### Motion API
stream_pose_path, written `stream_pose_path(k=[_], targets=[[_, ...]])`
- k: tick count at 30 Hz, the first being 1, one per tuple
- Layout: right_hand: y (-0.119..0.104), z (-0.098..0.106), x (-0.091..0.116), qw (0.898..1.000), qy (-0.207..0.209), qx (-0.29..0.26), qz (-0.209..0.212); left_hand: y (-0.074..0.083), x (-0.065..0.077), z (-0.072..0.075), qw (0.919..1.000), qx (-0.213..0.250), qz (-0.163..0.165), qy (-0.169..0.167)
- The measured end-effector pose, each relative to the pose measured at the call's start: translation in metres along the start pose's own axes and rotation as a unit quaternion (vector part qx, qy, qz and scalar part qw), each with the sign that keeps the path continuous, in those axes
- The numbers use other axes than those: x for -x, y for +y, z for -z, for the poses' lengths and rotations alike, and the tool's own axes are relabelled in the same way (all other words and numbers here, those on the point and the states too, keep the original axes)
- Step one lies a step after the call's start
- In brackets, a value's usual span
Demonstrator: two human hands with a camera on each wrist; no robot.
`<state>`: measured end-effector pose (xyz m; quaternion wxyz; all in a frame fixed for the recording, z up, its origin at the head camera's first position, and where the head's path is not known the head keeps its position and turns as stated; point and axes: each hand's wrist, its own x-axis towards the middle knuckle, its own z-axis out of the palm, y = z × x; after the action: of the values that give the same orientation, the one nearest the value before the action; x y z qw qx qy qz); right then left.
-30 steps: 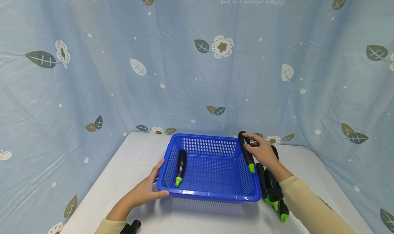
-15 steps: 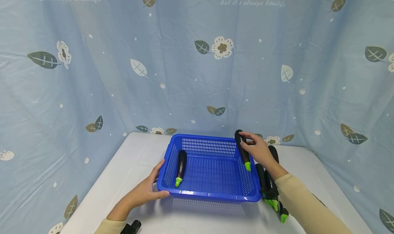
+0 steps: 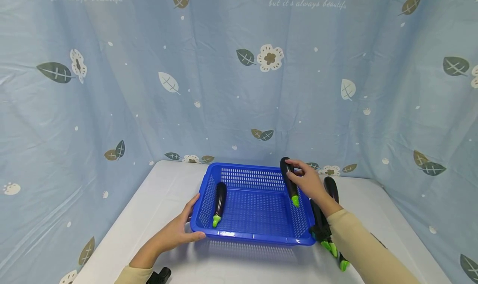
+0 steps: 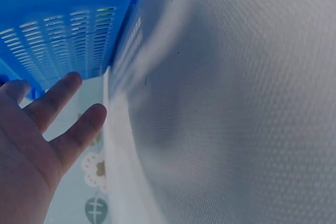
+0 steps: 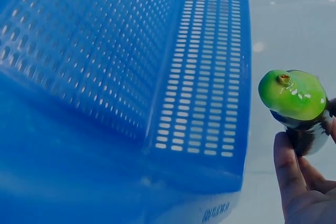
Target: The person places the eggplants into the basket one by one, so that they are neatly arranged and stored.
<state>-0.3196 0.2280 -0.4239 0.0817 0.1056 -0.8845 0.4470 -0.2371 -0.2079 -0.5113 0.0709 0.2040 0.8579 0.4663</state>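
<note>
Basket [image 3: 254, 235], one: blue plastic, rectangular, with slotted walls, set upright on the counter [image 3: 157, 205], which bore a white covering. Left hand [image 3: 178, 231]: at the basket's near left corner, thumb at the front rim, the other fingers [image 4: 83, 130] spread apart along the left side and clasping nothing. Right hand [image 3: 310, 185]: fingers clamped on the upper part of a held eggplant [image 3: 291, 187], dark-skinned, tilted, its green stem end toward the wearer; in the head view it lay across the basket's rear right corner, its height over the rim not to be told. Second eggplant [image 3: 220, 202], one: inside the basket, lengthwise along the left wall. Further eggplants [image 3: 331, 187], at least three: grouped on the counter just beside the basket's right side, partly hidden behind the right sleeve [image 3: 358, 238] and a black wrist device [image 3: 321, 231]. Patterned blue curtain [image 3: 209, 68], one: behind all. Handling note, by judgement: the held eggplant called for a light, firm pinch, its stem end kept clear of the right wall, any lowering slow and level to avoid a roll, with the left hand steadying the basket against a knock.
</note>
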Motion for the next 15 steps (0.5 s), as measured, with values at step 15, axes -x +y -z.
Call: stream_pose_path(k=[15], targets=[[-0.007,-0.02,-0.006,0.999,-0.015,-0.028,-0.003,-0.001,-0.001,0.0,1.0,0.003,-0.002,0.0]])
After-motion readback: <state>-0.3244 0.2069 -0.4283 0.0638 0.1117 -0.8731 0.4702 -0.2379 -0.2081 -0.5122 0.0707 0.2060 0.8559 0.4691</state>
